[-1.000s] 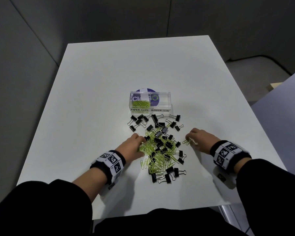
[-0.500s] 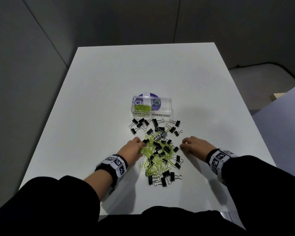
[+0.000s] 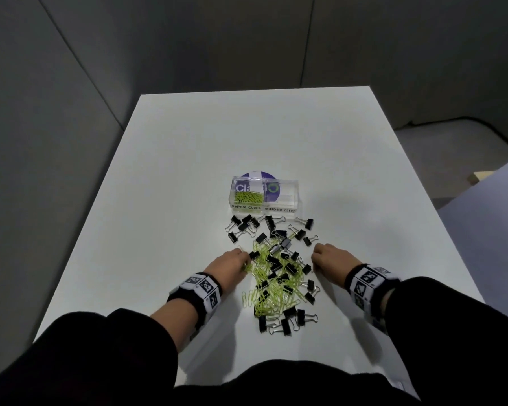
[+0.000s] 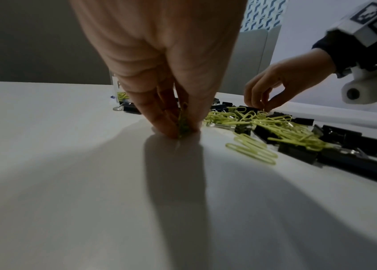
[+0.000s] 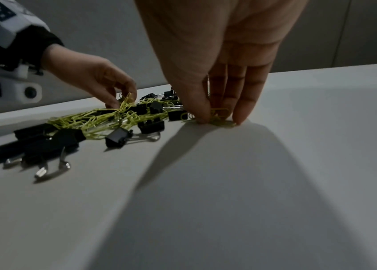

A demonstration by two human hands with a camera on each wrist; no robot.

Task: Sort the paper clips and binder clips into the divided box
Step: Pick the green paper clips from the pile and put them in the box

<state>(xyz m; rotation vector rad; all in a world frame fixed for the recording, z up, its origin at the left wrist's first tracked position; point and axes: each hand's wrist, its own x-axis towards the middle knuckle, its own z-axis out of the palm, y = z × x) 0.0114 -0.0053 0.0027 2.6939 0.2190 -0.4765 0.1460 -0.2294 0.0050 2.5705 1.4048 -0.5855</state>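
— On the white worktop [image 3: 188,171], near edge: mixed heap of thin yellow-green wire paper clips [image 3: 272,284] and small black binder clips with silver handles [image 3: 288,319], unsorted. Beyond it, clear plastic divided box [image 3: 266,197], some paper clips already in the compartment marked for them, the binder side apparently empty.

— And the hands?

— Left hand [image 4: 159,60] at the heap's left edge, fingers [image 4: 157,117] pinched narrow on a small bunch of paper clips against the worktop. Right hand [image 5: 224,54] at the right edge, fingers [image 5: 240,102] likewise closed on a few yellow-green clips.

— Likely trouble?

— Tangling, mostly. Wire loops hooked through each other, so probably trailing extras on lifting, maybe dragging a binder clip along into the wrong compartment. Thin clips lying flat, easy to slip from a shallow pinch and scatter. Also some risk of nudging the light box while reaching over the binder clips just before it.
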